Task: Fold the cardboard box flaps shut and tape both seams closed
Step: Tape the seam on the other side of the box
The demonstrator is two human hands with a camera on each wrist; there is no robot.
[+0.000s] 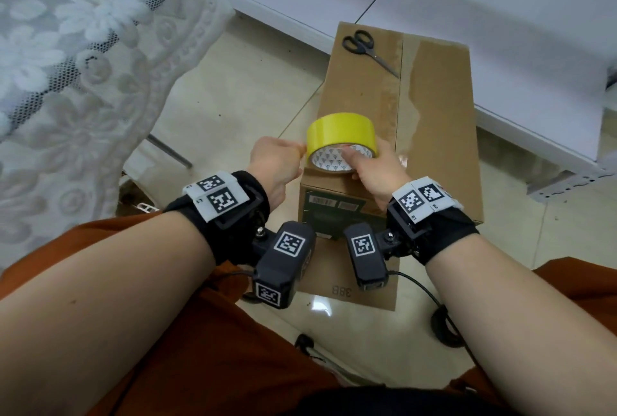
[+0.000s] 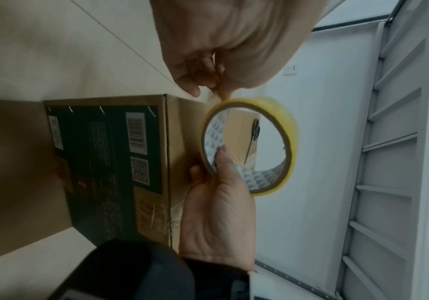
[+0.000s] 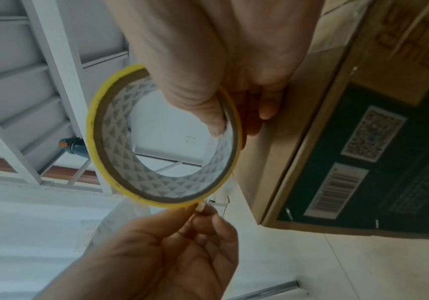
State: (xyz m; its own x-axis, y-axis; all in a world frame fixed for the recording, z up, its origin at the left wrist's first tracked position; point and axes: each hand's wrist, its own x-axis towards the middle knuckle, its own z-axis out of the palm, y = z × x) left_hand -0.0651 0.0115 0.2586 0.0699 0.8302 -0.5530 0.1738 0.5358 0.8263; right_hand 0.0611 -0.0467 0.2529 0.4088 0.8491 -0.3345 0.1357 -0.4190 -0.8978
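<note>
Indoors, pale tiled floor point(image 1: 213, 98), lace cloth point(image 1: 66, 65), cardboard box point(image 1: 360, 98), right hand point(image 1: 377, 172) gripping tape roll point(image 1: 337, 135), left hand point(image 1: 273, 162) pinching its end

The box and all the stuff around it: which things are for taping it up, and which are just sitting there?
For the job:
- cardboard box, flaps folded shut
- yellow tape roll, held by the right hand
- tape end, pinched by the left hand
- scissors lying on the box, probably for cutting the tape

Just lying about:
- lace cloth
- flat cardboard piece on the floor
</note>
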